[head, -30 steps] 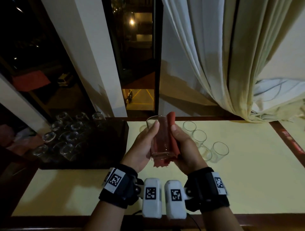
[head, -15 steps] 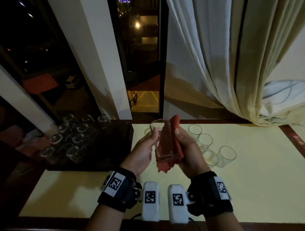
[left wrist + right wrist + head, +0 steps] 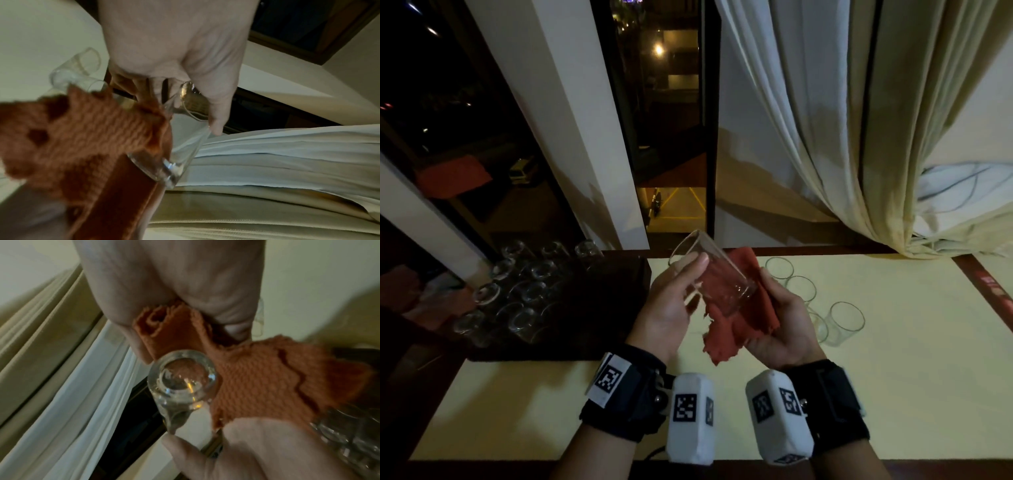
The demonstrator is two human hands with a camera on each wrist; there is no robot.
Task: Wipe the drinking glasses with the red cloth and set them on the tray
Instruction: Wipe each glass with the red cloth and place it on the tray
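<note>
1. Several details I cannot settle: the tray (image 3: 571,346) is dark, and the glasses on it (image 3: 517,291) merge into shadow, so I get no firm count; I make out roughly a dozen.
2. One glass (image 3: 717,277) is held in the air over the table (image 3: 893,394), tilted, mouth up and to the left, base down and to the right.
3. My left hand (image 3: 671,308) grips that glass near its rim, thumb on the near side; the other fingers lie behind the glass and are hard to make out.
4. My right hand (image 3: 780,329) holds the red cloth (image 3: 743,325) in its palm, fingers curled loosely round it, thumb pressing it down. The cloth lies against the glass's lower wall and base.
5. Four more glasses (image 3: 847,322) stand on the table to the right, one largely hidden behind my right hand.
6. One curtain (image 3: 859,137) hangs behind, cut off at the top edge.
</note>
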